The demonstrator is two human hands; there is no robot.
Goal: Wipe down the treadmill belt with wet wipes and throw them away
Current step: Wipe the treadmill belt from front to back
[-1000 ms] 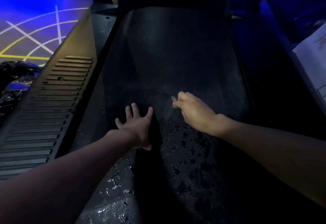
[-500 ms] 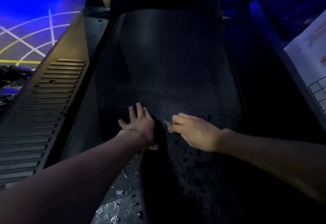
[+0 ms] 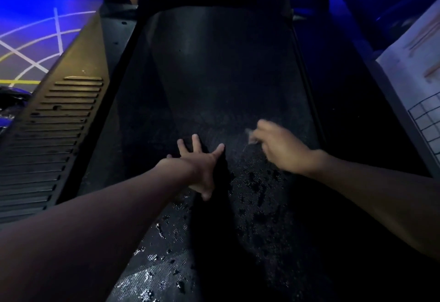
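Across the treadmill belt (image 3: pixel 214 75): dark wet blotches near both hands.
Left hand (image 3: pixel 198 167): fingers spread flat, pressing on the belt, holding nothing.
Right hand (image 3: pixel 282 150): curled, blurred, pinching a small wet wipe (image 3: pixel 250 137) over the belt's right side.
Left edge: ribbed side rail (image 3: pixel 47 139).

Blue floor (image 3: pixel 35 23) with painted lines at left; gridded white sheet (image 3: pixel 419 68) at right.
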